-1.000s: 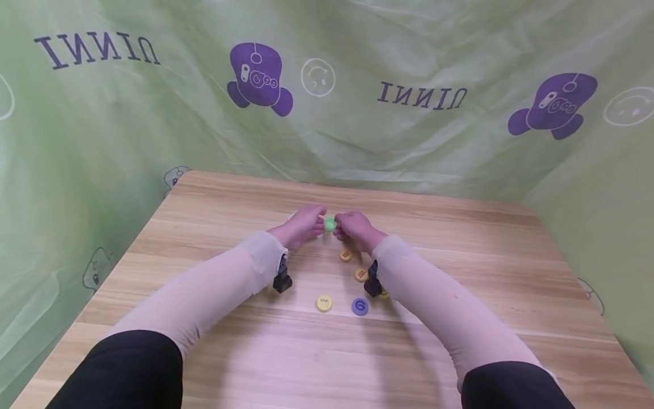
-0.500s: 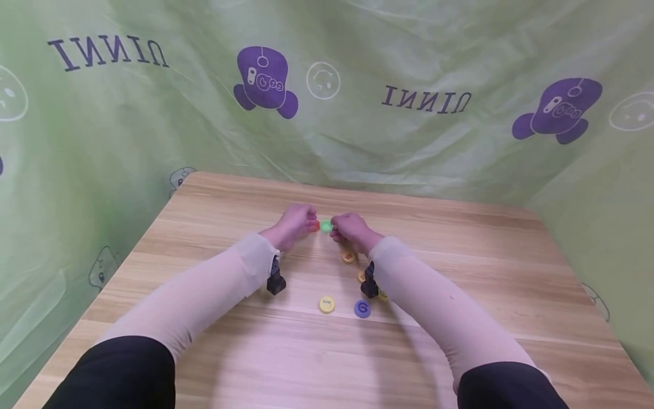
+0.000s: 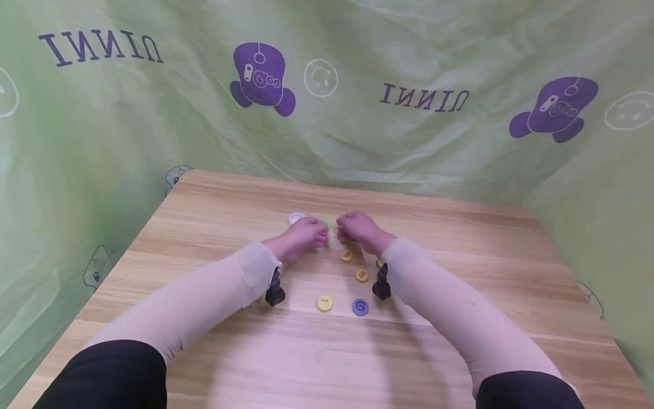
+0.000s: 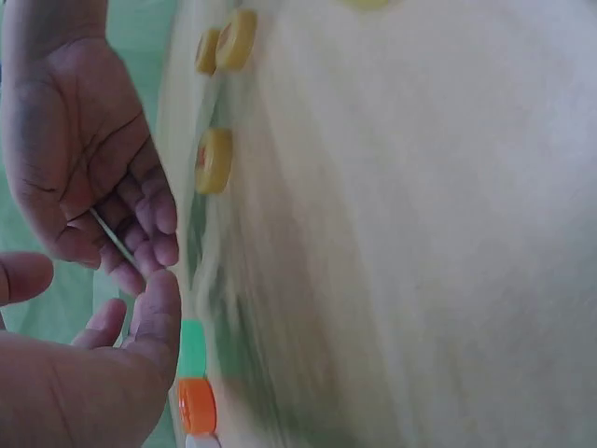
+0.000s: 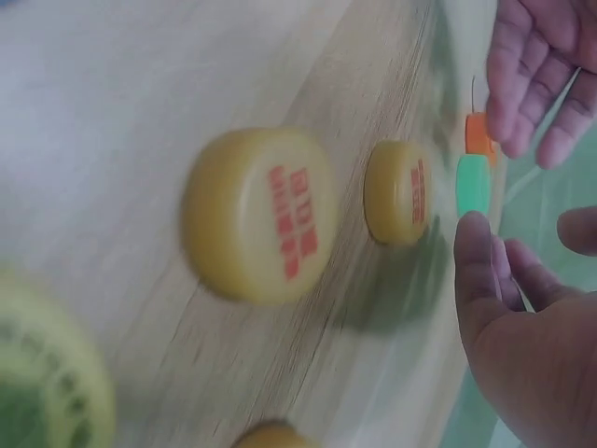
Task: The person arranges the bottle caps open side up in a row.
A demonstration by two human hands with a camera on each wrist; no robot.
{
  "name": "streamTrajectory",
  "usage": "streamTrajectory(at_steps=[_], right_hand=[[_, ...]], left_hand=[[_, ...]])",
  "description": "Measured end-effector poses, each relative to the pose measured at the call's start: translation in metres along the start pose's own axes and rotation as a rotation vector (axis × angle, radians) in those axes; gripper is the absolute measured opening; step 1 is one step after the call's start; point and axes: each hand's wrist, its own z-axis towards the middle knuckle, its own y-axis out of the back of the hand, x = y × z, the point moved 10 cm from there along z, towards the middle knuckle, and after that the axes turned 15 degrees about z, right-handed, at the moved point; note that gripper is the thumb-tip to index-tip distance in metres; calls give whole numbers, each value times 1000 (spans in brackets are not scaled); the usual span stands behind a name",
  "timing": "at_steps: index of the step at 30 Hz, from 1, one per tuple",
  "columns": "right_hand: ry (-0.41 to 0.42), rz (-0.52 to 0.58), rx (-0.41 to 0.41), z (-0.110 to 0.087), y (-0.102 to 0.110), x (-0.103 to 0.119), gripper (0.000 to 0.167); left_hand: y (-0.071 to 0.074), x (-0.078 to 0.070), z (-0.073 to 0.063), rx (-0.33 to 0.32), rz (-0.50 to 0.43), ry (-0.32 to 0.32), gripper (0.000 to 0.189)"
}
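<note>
Head view: the round green plastic cap (image 3: 328,222) lies just beyond the left hand (image 3: 302,234), nearer it than the right hand (image 3: 360,228) (2 seemingly empty hands, fingers relaxed).

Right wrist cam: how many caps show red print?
2: the near printed cap left of center, the far printed cap toward the green cap. Bottom-edge cap is cut off; print may be hidden.

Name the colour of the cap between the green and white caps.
Orange cap, clearest in the left wrist view.
</note>
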Motion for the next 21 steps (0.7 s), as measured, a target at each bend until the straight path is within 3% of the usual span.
streamTrajectory(at_steps=[11,21], right_hand=[[-2,-172,138,-27,-1,-3,37],[-6,-394,118,-41,15,-6,30]], left_hand=[[-25,9,-13,133,18,7,35],[-41,10,-15,164,29,24,31]])
